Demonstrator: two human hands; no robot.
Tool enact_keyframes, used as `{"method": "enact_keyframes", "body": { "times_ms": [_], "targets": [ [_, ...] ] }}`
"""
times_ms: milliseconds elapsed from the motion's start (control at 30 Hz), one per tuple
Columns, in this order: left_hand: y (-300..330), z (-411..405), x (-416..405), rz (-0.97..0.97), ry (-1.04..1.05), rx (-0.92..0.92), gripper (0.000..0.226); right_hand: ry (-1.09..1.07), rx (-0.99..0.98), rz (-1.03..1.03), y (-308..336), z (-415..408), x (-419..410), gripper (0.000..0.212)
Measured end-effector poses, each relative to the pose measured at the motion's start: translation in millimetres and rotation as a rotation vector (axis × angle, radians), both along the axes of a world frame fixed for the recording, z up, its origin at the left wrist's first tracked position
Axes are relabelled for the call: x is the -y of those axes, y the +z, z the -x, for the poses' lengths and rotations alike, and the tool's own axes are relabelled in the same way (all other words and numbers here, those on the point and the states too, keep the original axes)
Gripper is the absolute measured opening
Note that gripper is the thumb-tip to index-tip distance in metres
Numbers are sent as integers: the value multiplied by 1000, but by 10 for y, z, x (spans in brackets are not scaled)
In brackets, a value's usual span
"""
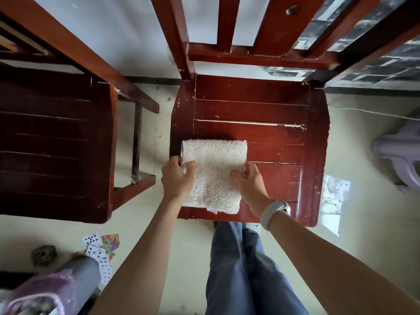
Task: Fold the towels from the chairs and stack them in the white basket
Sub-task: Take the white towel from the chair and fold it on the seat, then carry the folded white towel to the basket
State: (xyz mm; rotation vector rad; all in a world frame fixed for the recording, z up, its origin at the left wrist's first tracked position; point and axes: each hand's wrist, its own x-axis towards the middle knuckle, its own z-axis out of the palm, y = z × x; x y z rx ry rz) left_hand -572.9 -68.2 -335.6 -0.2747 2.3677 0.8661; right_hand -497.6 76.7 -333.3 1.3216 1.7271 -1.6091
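While a white towel [214, 173] lies folded on the front part of the red wooden chair [250, 105], it is gripped at both sides. Its left edge is pinched by the left hand [177, 176], thumb on top and fingers curled round the hem. Its right edge is held by the right hand [248, 180], thumb pressed onto the cloth and fingers tucked under the side. A pale wristband [273, 213] is worn on the right wrist. The towel's near edge reaches the front rim of the seat, and a small tag is seen there. A second dark wooden chair [52, 144] is set to the left, well apart from the towel. Playing cards [100, 251] are scattered on the pale floor [145, 226] at lower left, beside a grey pipe [86, 273]. Blue trousers [245, 269] are seen below the seat. A lilac plastic stool [400, 153] is caught at the right edge.
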Motion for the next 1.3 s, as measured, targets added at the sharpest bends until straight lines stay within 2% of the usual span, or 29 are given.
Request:
{"method": "enact_keyframes", "body": {
  "times_ms": [200, 333, 533, 667, 867, 1067, 1300],
  "targets": [
    [105, -66, -48, -69, 38, 58, 38, -3, -41, -52, 32, -45, -22, 44],
    [333, -172, -114, -120, 47, -34, 46, -39, -93, -57, 254, -158, -110, 49],
    [1019, -528, -460, -163, -100, -207, 44, -110, -150, -146, 910, -590, -448, 42],
    [1590, -854, -942, -166, -216, -222, 44, -227, -178, -175, 1438, -1114, -802, 41],
    [2331, -1717, -2010, -251, -501, -193, 45, -491, -254, -286, 2250, -2334, -1502, 30],
    [2865, -3165, -3162, -322, -823, -179, 37, -766, -243, -396, 2844, -4074, -2146, 33],
    [3226, -4938, -4294, -438, -1132, -109, 32, -1073, -106, -618, 3205, -5889, -2710, 30]
  ]
}}
